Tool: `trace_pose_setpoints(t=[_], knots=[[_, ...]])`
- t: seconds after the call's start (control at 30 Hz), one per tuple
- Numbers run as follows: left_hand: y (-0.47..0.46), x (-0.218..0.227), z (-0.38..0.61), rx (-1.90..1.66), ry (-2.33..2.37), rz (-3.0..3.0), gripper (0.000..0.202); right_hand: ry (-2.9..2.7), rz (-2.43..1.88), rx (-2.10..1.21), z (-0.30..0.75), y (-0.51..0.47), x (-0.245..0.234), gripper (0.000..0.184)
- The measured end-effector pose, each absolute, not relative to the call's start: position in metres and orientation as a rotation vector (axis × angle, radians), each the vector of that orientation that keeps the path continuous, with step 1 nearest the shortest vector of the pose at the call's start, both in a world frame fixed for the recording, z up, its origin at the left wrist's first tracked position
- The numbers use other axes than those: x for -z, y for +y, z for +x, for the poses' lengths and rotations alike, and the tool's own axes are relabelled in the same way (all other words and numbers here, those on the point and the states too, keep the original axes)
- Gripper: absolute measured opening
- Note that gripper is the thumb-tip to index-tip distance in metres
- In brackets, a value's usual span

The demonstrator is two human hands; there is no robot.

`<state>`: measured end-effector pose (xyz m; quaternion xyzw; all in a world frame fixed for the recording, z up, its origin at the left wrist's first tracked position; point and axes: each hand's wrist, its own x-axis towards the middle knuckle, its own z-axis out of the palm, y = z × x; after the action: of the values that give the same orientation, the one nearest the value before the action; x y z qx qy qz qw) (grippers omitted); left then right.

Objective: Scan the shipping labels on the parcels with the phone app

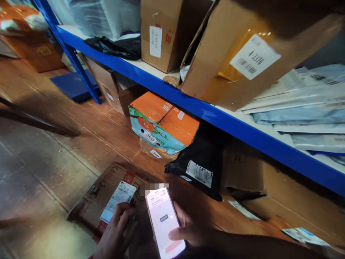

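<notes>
My right hand (pixel 185 228) holds a smartphone (pixel 164 219) with a bright, lit screen. Its thumb lies on the lower part of the screen. My left hand (pixel 118 230) is over a brown cardboard box (pixel 93 196) on the floor, its fingers loosely bent and slightly apart. The fingertips are at the lower right edge of the white shipping label (pixel 118 201) on that box. I see nothing held in the left hand. The phone and my hands hide part of the box.
A blue-edged shelf (pixel 215 120) bears cartons, including one labelled 4-3376 (pixel 212 68), and stacked plastic mailers (pixel 302 97). Beneath it are an orange-topped fruit box (pixel 161 122), a black plastic parcel (pixel 202 165) and an open-flapped carton (pixel 291 194). A blue shelf post (pixel 78 68) stands at left.
</notes>
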<state>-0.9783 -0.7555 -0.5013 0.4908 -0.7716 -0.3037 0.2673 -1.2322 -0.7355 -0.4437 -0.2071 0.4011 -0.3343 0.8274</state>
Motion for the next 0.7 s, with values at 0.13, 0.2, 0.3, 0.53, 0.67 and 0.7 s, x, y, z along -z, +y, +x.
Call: trace_pose_setpoints(t=[0.13,0.2,0.3,0.53,0.67,0.7], knots=[[-0.798,0.479,-0.985,0.841,-2.078,1.237,0.023,0.779,-0.461,0.744,-1.234,-0.738,0.438,0.078],[-0.835,0.46,-0.999,0.825,-1.982,1.247,0.026,0.75,-0.474,0.759,-1.238,-0.742,0.433,0.083],[-0.891,0.435,-1.032,0.835,-1.817,1.208,0.033,0.746,-0.486,0.803,-1.246,-0.748,0.429,0.09],[-0.942,0.41,-1.1,1.002,-1.214,1.266,0.054,0.759,-0.594,0.856,-1.265,-0.745,0.427,0.087],[-0.945,0.405,-1.102,1.036,-1.019,1.343,0.051,0.868,-0.642,0.803,-1.283,-0.735,0.429,0.093],[-0.947,0.405,-1.101,1.069,-0.974,1.353,0.046,0.869,-0.66,0.818,-1.287,-0.733,0.431,0.093]])
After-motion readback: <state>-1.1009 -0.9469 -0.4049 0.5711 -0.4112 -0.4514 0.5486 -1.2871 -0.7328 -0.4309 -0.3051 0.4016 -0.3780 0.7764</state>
